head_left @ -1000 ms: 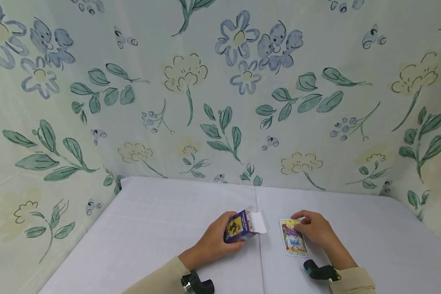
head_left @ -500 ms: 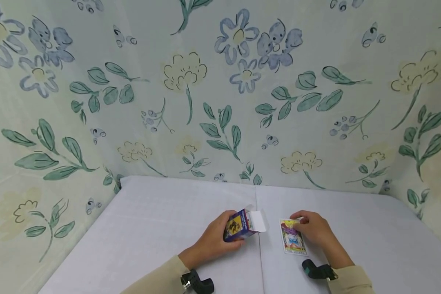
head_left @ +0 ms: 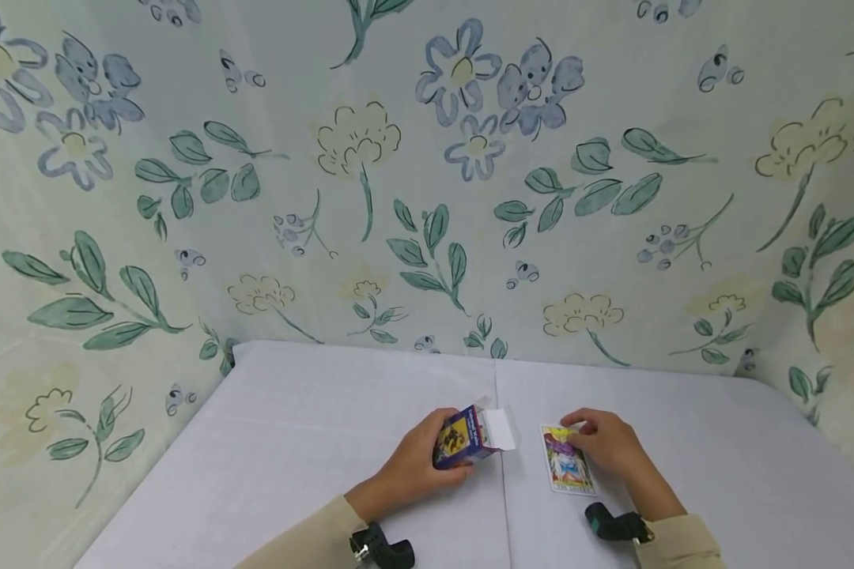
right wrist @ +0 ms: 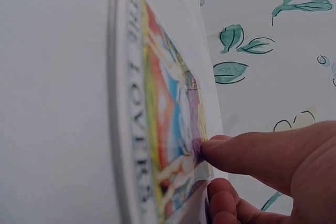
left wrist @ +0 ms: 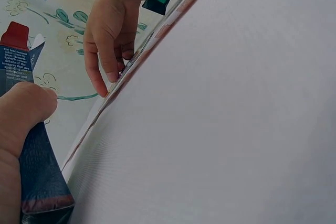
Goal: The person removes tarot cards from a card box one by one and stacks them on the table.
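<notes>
Box [head_left: 454, 442]: left hand [head_left: 414, 462] covers one end; side print [head_left: 475, 427] too small to read, head view; runs past left wrist view's left edge.
Card [head_left: 568, 466]: upper corner lies hidden behind right hand [head_left: 610, 444]; caption [head_left: 572, 489] blurs, head view.
Sleeves [head_left: 306, 533]: both cut off by head view's bottom edge.

Left hand [head_left: 420, 454] grips dark blue card box [head_left: 458, 439], white end flap [head_left: 500, 431] open, pointing right. Right hand [head_left: 615, 444] pinches upper right corner of tarot card [head_left: 568, 468], face up, caption blurred; box and card apart. White tablecloth [head_left: 313, 427] below. Floral curtain [head_left: 292, 253] behind. 2 beige sleeves [head_left: 309, 533], 2 black wrist devices [head_left: 617, 525].
</notes>
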### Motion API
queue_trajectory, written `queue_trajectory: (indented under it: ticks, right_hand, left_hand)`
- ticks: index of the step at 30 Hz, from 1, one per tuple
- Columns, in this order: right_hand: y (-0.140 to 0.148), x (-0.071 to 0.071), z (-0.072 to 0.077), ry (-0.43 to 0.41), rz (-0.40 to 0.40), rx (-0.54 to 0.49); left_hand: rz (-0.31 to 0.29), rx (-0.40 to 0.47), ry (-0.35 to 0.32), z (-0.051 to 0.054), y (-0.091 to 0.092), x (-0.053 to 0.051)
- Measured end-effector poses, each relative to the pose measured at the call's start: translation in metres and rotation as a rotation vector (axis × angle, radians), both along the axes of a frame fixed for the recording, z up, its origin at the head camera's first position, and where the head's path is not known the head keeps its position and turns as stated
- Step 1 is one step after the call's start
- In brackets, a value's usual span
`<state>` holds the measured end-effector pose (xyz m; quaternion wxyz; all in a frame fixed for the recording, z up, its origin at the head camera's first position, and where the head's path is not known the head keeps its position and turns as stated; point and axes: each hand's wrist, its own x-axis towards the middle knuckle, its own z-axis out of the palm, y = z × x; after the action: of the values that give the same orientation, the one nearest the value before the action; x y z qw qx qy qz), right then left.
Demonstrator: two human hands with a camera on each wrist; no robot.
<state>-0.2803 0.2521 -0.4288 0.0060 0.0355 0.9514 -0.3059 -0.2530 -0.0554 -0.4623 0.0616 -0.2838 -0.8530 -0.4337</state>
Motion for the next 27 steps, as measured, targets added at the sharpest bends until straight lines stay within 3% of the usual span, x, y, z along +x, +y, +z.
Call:
queue_trajectory:
  ticks: [19,27]
  right_hand:
    - [0.0031,-0.002,0.002,-0.017,0.008,-0.018]
    - [0.0055,-0.002,0.0026,0.013,0.024,-0.024]
  left_hand:
    - [-0.003,0.009,-0.005,-0.001,0.0009,-0.0009]
    - [0.006,0.011,0.002,-0.001,0.0017,-0.0007]
